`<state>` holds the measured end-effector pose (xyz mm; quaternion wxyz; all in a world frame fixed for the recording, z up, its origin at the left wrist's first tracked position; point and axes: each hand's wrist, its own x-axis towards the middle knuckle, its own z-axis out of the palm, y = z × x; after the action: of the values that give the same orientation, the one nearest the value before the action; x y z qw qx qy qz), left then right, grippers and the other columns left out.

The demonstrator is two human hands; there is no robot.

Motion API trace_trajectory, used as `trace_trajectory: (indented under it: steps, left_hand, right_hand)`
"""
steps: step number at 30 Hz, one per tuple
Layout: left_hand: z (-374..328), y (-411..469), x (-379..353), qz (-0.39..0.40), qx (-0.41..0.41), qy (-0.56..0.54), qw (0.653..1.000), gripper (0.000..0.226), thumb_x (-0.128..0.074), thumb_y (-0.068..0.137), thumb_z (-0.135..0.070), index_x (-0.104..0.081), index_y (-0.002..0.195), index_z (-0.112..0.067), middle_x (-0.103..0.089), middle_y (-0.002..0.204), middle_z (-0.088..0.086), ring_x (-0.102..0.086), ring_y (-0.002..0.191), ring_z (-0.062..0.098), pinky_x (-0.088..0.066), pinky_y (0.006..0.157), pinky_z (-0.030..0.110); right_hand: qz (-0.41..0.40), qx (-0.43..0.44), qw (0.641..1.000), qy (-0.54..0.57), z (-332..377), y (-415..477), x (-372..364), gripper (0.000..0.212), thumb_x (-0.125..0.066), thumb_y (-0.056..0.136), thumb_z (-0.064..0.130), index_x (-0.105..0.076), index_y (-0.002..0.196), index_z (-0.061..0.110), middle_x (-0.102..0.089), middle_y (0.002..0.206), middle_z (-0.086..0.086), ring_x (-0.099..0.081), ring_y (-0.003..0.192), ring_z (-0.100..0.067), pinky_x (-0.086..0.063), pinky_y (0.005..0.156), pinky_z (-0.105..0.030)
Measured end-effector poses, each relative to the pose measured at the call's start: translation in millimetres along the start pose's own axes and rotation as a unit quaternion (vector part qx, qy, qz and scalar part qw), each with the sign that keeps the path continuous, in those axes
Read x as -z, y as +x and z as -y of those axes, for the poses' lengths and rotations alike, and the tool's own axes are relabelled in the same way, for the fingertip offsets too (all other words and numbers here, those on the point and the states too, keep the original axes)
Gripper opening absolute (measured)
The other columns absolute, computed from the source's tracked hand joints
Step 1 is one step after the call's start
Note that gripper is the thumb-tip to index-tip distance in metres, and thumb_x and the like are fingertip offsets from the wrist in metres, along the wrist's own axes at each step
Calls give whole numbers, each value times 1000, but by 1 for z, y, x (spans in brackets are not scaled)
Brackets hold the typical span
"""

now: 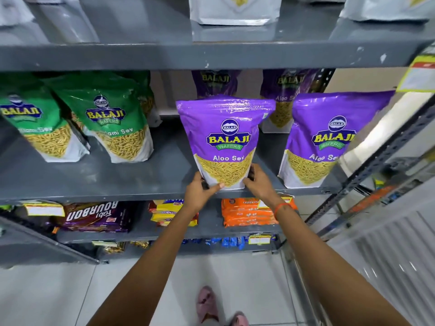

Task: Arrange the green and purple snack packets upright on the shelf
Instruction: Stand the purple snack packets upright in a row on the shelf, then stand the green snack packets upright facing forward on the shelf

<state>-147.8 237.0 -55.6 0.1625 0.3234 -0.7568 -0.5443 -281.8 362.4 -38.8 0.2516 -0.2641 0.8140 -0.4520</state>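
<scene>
A purple Aloo Sev packet (224,137) stands upright at the front edge of the grey shelf (106,182). My left hand (200,188) grips its lower left corner and my right hand (257,180) grips its lower right corner. A second purple packet (322,137) stands upright to the right. Two more purple packets (215,82) (286,90) stand behind, partly hidden. On the left, two green packets (113,123) (35,128) stand upright with further green ones hidden behind.
White pouches (234,10) sit on the shelf above. Below are Bourbon biscuit packs (94,216), yellow packs (173,212) and orange packs (247,212). A slotted metal upright (367,158) bounds the right side. Bare shelf lies between the green and purple groups.
</scene>
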Motion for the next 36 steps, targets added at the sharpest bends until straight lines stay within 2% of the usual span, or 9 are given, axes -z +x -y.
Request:
trace_trajectory:
  steps: [5, 9, 11, 15, 22, 26, 30, 34, 36]
  left_hand:
    - [3, 0, -10, 16, 23, 11, 1000, 76, -75, 71, -38, -35, 131, -14, -53, 136, 9, -54, 119, 26, -50, 92, 36]
    - [2, -11, -10, -50, -4, 10, 999, 91, -67, 75, -48, -17, 144, -17, -33, 152, 7, -35, 137, 24, -37, 104, 36]
    - [0, -16, 4, -141, -71, 19, 987, 86, -59, 79, -54, -14, 146, -24, -25, 156, 0, -25, 140, 11, -27, 112, 32]
    - [-5, -16, 46, -236, -167, 24, 957, 74, -48, 85, -57, -10, 144, -36, -22, 156, -9, -17, 134, -10, -14, 107, 1]
    - [31, 22, 156, -293, -125, 9, 948, 75, -49, 89, -44, -8, 147, -18, -15, 158, 3, -15, 144, 10, -19, 120, 37]
    - [77, 53, 217, -276, -44, -16, 960, 83, -59, 85, -38, -10, 147, -13, -17, 158, 8, -19, 144, 21, -17, 114, 23]
    - [107, 91, 256, -161, 23, -10, 987, 74, -66, 82, -13, -24, 143, -5, -33, 150, 16, -36, 136, 30, -37, 105, 29]
    - [116, 110, 272, -52, 3, 22, 998, 51, -68, 80, -20, -49, 123, 0, -61, 120, 22, -56, 106, 25, -45, 96, 48]
    - [115, 109, 275, -33, -3, -15, 999, 37, -67, 81, -13, -54, 113, 1, -64, 115, 22, -56, 102, 22, -48, 94, 42]
  right_hand:
    - [-48, -12, 998, -41, -8, -5, -3, 37, -51, 84, 0, -43, 121, -2, -56, 125, -23, -51, 117, -37, -43, 98, -43]
    - [-326, 126, 937, -7, 2, -32, -15, 35, -49, 78, -8, -51, 112, 0, -49, 114, -23, -45, 112, -32, -37, 99, -39]
    - [-385, 216, 897, 15, 19, -47, -27, 25, -47, 80, -5, -53, 101, 7, -46, 105, -12, -44, 107, -24, -36, 97, -27]
    - [-352, 333, 875, 11, 67, -51, -66, 18, -42, 83, 3, -56, 95, 3, -50, 100, -15, -43, 103, -19, -32, 96, -16]
    - [-275, 361, 891, 22, 144, -2, -165, 26, -47, 80, -2, -53, 105, 3, -52, 108, -19, -47, 106, -24, -43, 95, -38]
    - [-143, 237, 961, -1, 155, 53, -220, 44, -54, 74, -8, -46, 118, -7, -50, 119, -27, -46, 116, -40, -37, 105, -49]
    - [-91, 75, 990, 82, 156, 97, -253, 62, -59, 74, -13, -34, 131, -9, -42, 137, -28, -40, 129, -37, -30, 111, -39]
    - [-57, 27, 991, 119, 141, 114, -261, 50, -54, 79, -12, -38, 126, -2, -53, 131, -24, -51, 121, -33, -41, 99, -37]
    - [-44, 22, 993, 111, 136, 114, -260, 36, -54, 82, -6, -44, 116, 1, -58, 124, -23, -56, 111, -29, -46, 92, -40]
